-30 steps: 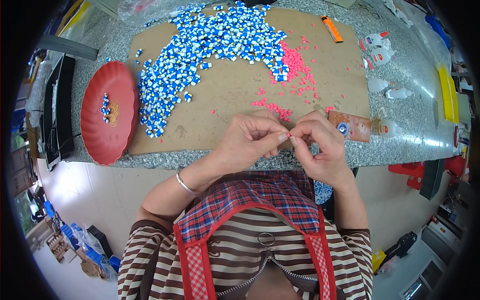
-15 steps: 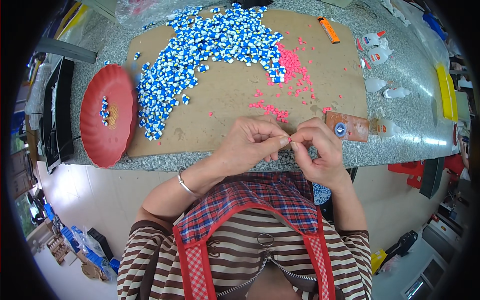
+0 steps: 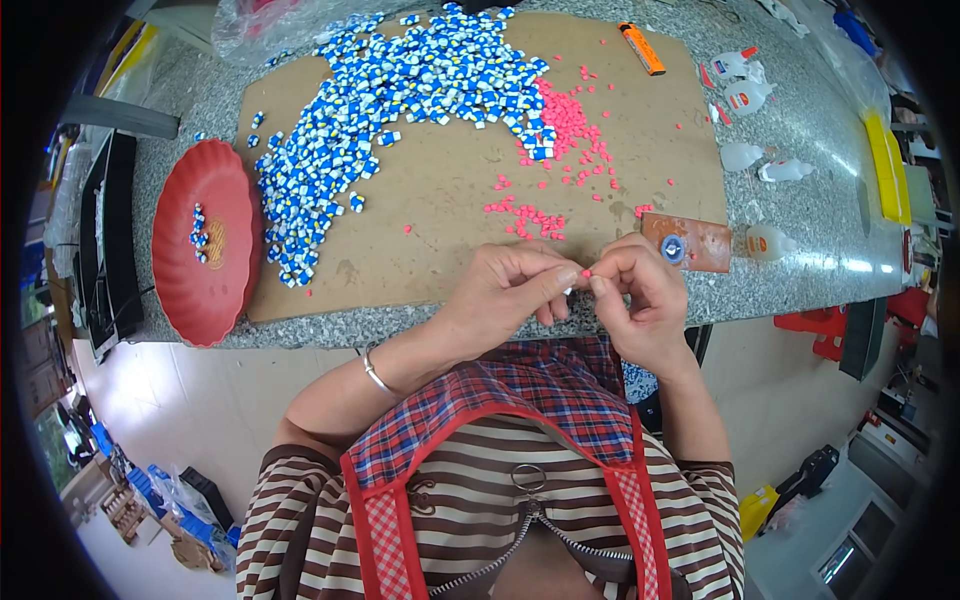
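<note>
Both of my hands meet fingertip to fingertip just above the near edge of the brown board [image 3: 430, 200]. My right hand [image 3: 645, 300] pinches a tiny pink piece [image 3: 587, 273] between thumb and forefinger. My left hand [image 3: 505, 290] is closed in a pinch, and a bit of a small white piece [image 3: 569, 291] shows below its thumb; the rest is hidden by the fingers. Ahead lie loose pink pieces [image 3: 565, 115] and a large heap of small blue-and-white pieces [image 3: 400, 85]. A smaller group of pink pieces [image 3: 530, 218] lies just beyond my hands.
A red scalloped dish [image 3: 180, 290] at the left holds several blue-and-white pieces. To the right are a reddish-brown slab [image 3: 705, 245] with a round blue-rimmed item [image 3: 673, 249], several small white bottles [image 3: 768, 242] and an orange box-cutter-like object [image 3: 641, 49]. Speckled stone tabletop [image 3: 820, 225] surrounds the board.
The whole view has shifted slightly. My fingertips have parted a little, so the pink piece shows more plainly and a white bit appears under my left thumb.
</note>
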### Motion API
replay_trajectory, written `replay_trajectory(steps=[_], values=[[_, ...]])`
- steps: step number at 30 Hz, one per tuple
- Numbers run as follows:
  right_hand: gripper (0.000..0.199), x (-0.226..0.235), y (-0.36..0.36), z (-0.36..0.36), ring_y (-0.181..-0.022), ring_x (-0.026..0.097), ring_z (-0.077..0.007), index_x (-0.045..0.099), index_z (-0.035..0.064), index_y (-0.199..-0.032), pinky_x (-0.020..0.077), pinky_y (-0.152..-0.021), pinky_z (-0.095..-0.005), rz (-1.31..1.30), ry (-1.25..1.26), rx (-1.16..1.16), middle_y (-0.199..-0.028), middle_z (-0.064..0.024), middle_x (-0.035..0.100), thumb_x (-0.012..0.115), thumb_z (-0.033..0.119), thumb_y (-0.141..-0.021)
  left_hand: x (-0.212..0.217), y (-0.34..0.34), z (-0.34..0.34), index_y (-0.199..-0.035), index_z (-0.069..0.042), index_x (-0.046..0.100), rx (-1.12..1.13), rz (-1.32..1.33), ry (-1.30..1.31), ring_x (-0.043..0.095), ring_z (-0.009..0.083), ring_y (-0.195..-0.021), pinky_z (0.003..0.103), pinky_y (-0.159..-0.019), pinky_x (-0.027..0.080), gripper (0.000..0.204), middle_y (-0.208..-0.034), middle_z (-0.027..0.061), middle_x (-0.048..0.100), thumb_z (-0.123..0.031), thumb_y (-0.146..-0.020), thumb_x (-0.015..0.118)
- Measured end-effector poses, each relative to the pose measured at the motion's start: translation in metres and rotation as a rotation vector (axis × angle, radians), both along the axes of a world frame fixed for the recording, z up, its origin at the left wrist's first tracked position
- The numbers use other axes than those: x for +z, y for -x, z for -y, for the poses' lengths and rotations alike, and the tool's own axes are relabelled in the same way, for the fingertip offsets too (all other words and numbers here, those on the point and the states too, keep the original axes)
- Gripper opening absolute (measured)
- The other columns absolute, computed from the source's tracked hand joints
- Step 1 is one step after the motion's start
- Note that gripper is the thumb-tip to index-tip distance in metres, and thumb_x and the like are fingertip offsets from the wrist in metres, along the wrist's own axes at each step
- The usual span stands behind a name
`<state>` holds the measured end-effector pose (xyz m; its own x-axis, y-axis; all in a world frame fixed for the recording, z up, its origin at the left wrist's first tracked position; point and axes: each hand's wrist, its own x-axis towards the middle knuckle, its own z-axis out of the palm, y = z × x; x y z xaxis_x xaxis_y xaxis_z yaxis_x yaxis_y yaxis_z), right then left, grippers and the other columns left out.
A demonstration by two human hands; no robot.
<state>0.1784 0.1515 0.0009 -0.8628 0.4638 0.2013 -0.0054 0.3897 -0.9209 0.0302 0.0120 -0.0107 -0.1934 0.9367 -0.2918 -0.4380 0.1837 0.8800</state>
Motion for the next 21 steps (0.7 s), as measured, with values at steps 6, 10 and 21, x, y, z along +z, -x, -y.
replay_trajectory(steps=[6, 10, 21], values=[[0.007, 0.005, -0.034, -0.024, -0.069, 0.058, -0.0022, 0.06, 0.0011, -0.09, 0.0462, -0.056, -0.0167, 0.135, 0.207, -0.261, -0.089, 0.0006, 0.056, 0.061, -0.005, -0.088, 0.0, -0.006, 0.001, -0.121, 0.0, 0.066, 0.109, 0.015, -0.132, 0.066, 0.0121, -0.082, 0.023, -0.073, 0.055, 0.026, -0.096, 0.0065, 0.063, 0.0, -0.097, 0.056], [0.01, 0.009, -0.049, -0.048, -0.057, 0.049, -0.0034, 0.056, 0.0029, -0.087, 0.0393, -0.049, -0.0207, 0.281, -0.272, -0.311, -0.075, 0.0018, 0.052, 0.057, -0.007, -0.09, 0.004, -0.003, 0.005, -0.12, 0.002, 0.066, 0.027, -0.099, -0.124, 0.067, 0.0124, -0.084, 0.024, -0.077, 0.056, 0.025, -0.101, 0.0063, 0.063, 0.002, -0.096, 0.056], [0.016, 0.016, -0.047, -0.065, -0.084, 0.057, -0.0416, 0.053, -0.0014, -0.087, 0.0476, -0.073, -0.0481, 0.395, -0.6, -0.155, -0.094, -0.0197, 0.059, 0.061, -0.009, -0.076, 0.001, -0.004, 0.007, -0.116, 0.003, 0.068, 0.164, -0.06, -0.065, 0.065, 0.0114, -0.089, 0.025, -0.078, 0.057, 0.023, -0.113, 0.0078, 0.06, 0.003, -0.095, 0.057]])
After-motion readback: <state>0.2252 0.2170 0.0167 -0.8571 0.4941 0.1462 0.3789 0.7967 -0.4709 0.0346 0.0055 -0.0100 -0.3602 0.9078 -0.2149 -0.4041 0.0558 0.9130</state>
